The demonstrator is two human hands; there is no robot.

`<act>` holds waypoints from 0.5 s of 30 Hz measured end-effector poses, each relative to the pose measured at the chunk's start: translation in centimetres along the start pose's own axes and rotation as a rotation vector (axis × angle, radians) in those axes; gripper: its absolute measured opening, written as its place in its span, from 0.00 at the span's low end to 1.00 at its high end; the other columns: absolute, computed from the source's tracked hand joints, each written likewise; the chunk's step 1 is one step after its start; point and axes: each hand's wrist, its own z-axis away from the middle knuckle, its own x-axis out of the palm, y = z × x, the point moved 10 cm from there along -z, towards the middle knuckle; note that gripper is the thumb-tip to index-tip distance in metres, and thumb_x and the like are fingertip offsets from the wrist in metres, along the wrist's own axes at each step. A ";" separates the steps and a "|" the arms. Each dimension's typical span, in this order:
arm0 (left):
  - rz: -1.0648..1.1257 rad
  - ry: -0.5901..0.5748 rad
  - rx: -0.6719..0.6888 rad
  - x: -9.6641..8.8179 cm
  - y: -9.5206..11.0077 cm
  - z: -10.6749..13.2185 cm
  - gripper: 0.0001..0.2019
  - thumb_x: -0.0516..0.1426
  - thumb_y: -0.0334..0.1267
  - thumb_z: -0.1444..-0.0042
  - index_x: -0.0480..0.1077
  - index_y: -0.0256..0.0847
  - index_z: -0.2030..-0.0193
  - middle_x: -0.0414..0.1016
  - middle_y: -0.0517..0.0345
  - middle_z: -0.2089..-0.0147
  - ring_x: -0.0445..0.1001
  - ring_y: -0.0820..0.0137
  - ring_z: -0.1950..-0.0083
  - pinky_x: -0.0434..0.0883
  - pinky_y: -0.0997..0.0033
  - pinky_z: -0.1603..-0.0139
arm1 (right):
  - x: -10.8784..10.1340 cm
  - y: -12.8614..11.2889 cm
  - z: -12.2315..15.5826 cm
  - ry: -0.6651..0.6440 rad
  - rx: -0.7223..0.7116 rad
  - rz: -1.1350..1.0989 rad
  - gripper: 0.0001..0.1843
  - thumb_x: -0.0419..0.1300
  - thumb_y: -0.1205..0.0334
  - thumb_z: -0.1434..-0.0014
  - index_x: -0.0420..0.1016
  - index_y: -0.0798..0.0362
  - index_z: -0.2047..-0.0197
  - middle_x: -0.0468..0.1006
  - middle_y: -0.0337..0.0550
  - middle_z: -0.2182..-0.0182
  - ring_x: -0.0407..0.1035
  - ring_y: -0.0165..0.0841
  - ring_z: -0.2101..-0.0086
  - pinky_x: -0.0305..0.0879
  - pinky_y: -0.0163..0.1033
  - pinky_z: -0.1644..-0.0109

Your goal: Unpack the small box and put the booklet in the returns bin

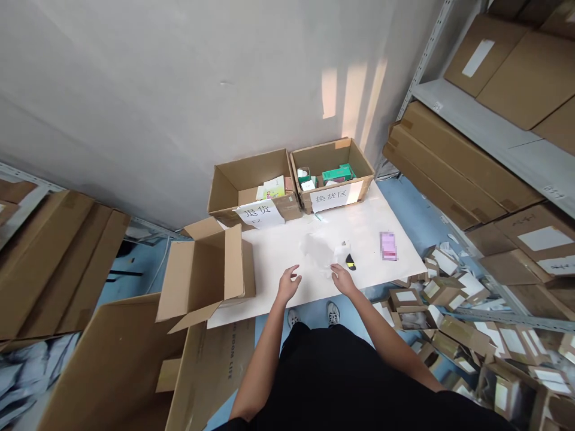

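Note:
I stand at a low white table (278, 251). My left hand (287, 281) hovers over its near edge, fingers loosely apart, holding nothing. My right hand (342, 278) rests at the near edge with fingers curled; whether it pinches the clear plastic wrap (317, 251) lying there I cannot tell. Just right of that hand lies a black and yellow box cutter (350, 261) beside a small white item (344, 247). A pink phone (388, 246) lies further right on the table.
Two labelled cardboard boxes (256, 191) (335, 173) with small packages stand at the table's back. An open carton (204, 272) sits at its left end. Small parcels (449, 311) litter the floor right. Shelves (494, 131) with cartons stand right; flat cardboard (54, 251) left.

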 end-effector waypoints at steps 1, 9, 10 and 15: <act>0.009 -0.007 0.005 0.4 0.0 -0.6 0.28 0.68 0.40 0.48 0.76 0.47 0.38 0.72 0.44 0.33 0.80 0.58 0.45 0.75 0.55 0.41 | -1.3 -1.4 0.2 0.045 -0.032 -0.078 0.20 0.56 0.64 0.38 0.85 0.54 0.48 0.81 0.53 0.42 0.73 0.45 0.41 0.64 0.53 0.30; -0.025 -0.050 0.189 1.3 5.0 -3.7 0.27 0.67 0.34 0.51 0.78 0.40 0.41 0.78 0.45 0.37 0.72 0.53 0.32 0.66 0.50 0.29 | -5.9 -10.3 1.5 0.160 -0.114 -0.469 0.17 0.69 0.44 0.42 0.87 0.50 0.66 0.87 0.51 0.57 0.80 0.44 0.54 0.76 0.50 0.45; 0.053 -0.021 0.195 0.1 5.5 -3.5 0.21 0.64 0.34 0.47 0.80 0.40 0.44 0.81 0.46 0.41 0.76 0.56 0.36 0.69 0.51 0.30 | -6.0 -10.5 1.3 0.197 -0.082 -0.475 0.19 0.70 0.42 0.44 0.87 0.51 0.67 0.87 0.51 0.58 0.80 0.45 0.55 0.76 0.51 0.45; 0.366 -0.068 0.346 -6.2 8.0 0.6 0.22 0.58 0.36 0.41 0.78 0.41 0.40 0.81 0.49 0.39 0.78 0.59 0.38 0.71 0.53 0.32 | -0.2 -13.0 -0.7 0.091 0.076 -0.512 0.27 0.75 0.42 0.55 0.85 0.52 0.57 0.86 0.52 0.57 0.80 0.45 0.58 0.76 0.51 0.50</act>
